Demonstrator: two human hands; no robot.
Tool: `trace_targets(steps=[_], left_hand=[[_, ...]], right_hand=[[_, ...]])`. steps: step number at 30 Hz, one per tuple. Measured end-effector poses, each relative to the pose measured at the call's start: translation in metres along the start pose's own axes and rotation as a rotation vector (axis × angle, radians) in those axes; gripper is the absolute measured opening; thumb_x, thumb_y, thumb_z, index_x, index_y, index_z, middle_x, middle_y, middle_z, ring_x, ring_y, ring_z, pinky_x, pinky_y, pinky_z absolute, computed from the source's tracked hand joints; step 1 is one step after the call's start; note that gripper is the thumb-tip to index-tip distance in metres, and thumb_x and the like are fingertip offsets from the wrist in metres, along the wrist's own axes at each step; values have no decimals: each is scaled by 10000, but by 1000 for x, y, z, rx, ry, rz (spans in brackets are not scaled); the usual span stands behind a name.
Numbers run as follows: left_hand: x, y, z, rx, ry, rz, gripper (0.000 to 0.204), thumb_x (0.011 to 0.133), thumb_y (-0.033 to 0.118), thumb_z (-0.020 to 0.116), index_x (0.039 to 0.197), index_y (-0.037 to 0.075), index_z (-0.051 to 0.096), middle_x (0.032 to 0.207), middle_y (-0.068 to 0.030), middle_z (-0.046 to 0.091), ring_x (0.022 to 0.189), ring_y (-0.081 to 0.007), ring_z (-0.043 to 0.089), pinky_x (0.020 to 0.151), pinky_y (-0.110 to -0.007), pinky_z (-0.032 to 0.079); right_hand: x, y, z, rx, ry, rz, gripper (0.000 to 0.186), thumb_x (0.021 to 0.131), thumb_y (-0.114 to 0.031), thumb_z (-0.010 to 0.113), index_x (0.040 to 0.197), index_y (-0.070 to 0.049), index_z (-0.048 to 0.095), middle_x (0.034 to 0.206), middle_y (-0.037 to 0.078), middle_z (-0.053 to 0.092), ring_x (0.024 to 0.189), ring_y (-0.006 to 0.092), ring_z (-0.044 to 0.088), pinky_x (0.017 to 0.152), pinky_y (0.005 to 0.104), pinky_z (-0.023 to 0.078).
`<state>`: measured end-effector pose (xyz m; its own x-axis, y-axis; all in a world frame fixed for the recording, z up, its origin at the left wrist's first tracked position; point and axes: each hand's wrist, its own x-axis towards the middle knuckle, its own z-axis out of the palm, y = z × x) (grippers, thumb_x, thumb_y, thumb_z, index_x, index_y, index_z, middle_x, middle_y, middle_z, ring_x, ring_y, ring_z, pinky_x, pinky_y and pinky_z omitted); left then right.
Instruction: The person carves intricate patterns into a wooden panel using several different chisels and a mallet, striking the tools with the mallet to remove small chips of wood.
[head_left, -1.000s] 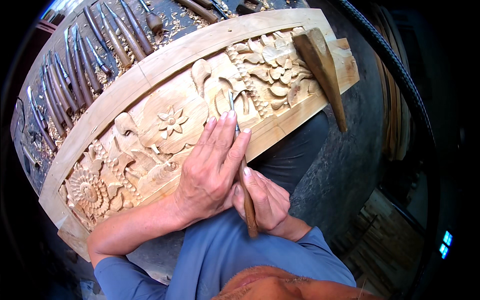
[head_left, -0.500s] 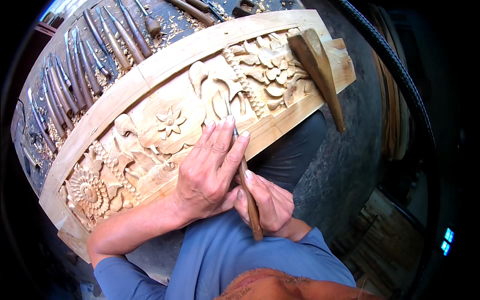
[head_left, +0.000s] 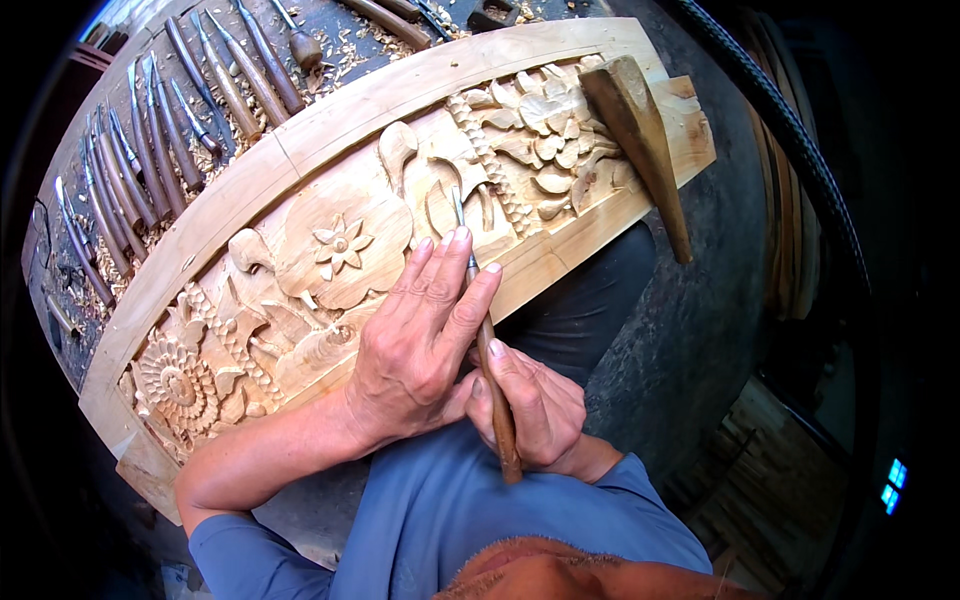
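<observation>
A wood-carving chisel [head_left: 502, 420] with a brown handle lies slantwise, its thin steel blade pointing up at the carved wooden panel [head_left: 330, 210]. My right hand [head_left: 540, 405] is closed round its handle. Across its shank my left hand [head_left: 420, 340] presses down, the chisel passing between its outstretched fingers, whose tips rest on the panel's lower part. The blade tip touches or nearly touches the relief among carved curves right of the middle. The pale panel bears flowers, leaves and beaded bands inside a curved border.
A wooden mallet [head_left: 645, 150] lies across the panel's right end. Several carving tools [head_left: 130, 170] with wooden handles line the far left of the dark worktable [head_left: 650, 330], amid wood shavings [head_left: 345, 60]. A black cable [head_left: 800, 140] hangs at right. Stacked boards [head_left: 785, 220] stand beyond.
The chisel has drawn back slightly toward me, its blade tip now a little lower on the relief. My hands keep nearly the same places. The panel's right end has shifted very slightly.
</observation>
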<state>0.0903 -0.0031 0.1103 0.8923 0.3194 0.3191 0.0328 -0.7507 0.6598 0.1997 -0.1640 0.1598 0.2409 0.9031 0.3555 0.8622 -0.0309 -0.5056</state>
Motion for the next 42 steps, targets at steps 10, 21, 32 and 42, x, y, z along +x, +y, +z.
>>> trace_targets(steps=[10, 21, 32, 42], left_hand=[[3, 1, -2, -41, -18, -18, 784, 937, 247, 758, 1624, -64, 544, 1667, -425, 481, 1522, -553, 559, 1307, -623, 425], [4, 1, -6, -20, -37, -13, 754, 992, 336, 735, 1616, -51, 561, 1637, -420, 515, 1505, -546, 579, 1287, -617, 453], [3, -1, -5, -42, -34, -4, 768, 982, 347, 739, 1613, -54, 562, 1639, -415, 516, 1509, -544, 576, 1289, -615, 453], [8, -1, -5, -5, -27, -22, 833, 918, 244, 785, 1646, -59, 517, 1659, -423, 488, 1517, -545, 566, 1293, -610, 450]], right_hand=[[0, 7, 2, 21, 3, 1, 404, 1020, 16, 754, 1366, 169, 612, 1084, 316, 801, 995, 428, 855, 845, 462, 725], [4, 9, -7, 48, 15, -1, 431, 969, 32, 800, 1344, 164, 633, 1046, 293, 808, 953, 390, 860, 834, 433, 725], [3, 7, -5, 31, 10, 3, 426, 980, 30, 791, 1348, 164, 622, 1058, 290, 809, 955, 389, 860, 813, 429, 721], [6, 19, 5, 36, 38, -5, 393, 990, 26, 785, 1335, 148, 641, 1049, 294, 809, 956, 395, 860, 812, 431, 723]])
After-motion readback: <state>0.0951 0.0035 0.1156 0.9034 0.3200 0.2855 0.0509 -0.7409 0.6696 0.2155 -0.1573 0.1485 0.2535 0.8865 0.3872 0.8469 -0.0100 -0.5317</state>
